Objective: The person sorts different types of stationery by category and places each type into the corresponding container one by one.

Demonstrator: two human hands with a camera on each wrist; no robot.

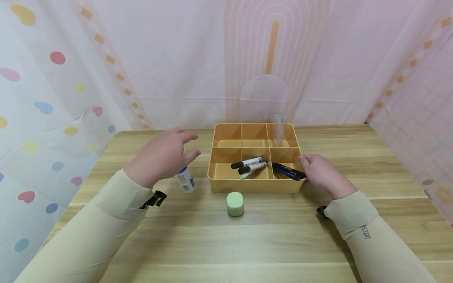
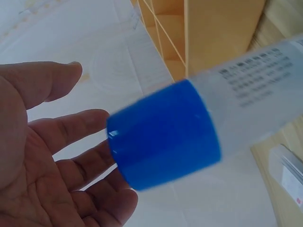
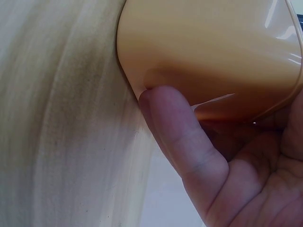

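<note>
My left hand hovers over a white bottle with a blue cap, its thumb and fingers spread. In the left wrist view the blue cap overlaps the fingertips, and the hand holds nothing. With my right hand I grip the right wall of a yellow-orange compartment box, thumb at the rim. Close up in the right wrist view, a finger of the right hand presses against the box's outer wall, low near the table.
Whiteboard markers lie in the box's front middle compartment, dark pens in the front right one. A clear ruler leans in the back right compartment. Before the box stands a small light green rounded block. A patterned cloth hangs behind the table.
</note>
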